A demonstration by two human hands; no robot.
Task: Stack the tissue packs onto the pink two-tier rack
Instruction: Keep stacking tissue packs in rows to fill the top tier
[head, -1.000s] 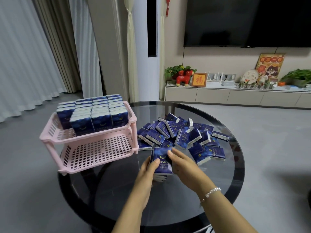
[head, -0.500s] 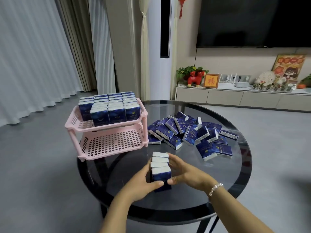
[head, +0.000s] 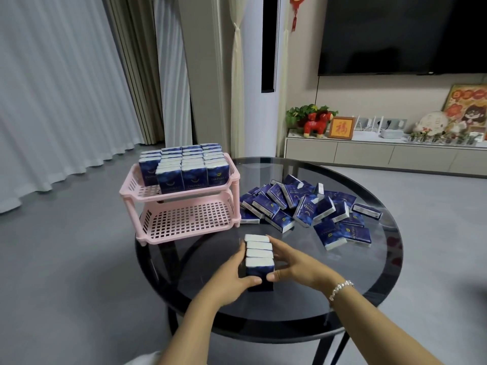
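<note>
A row of several dark blue tissue packs [head: 258,255] stands upright on the round glass table [head: 374,275], white tops up. My left hand [head: 234,280] grips the row's left side and my right hand [head: 292,264] grips its right side, thumbs meeting on the nearest pack. The pink two-tier rack [head: 181,225] stands at the table's left rim. Its top tier is filled with upright packs [head: 184,167]; its lower tier shows bare grid. A loose heap of packs [head: 308,206] lies right of the rack.
A TV cabinet [head: 382,154] with a red toy horse, a frame and plants runs along the back wall under a dark screen. Curtains hang at the left. Grey floor surrounds the table.
The packs went from lying in my hands to standing as an upright row on the table. Both hands now squeeze the row from its sides. The camera has drawn back.
</note>
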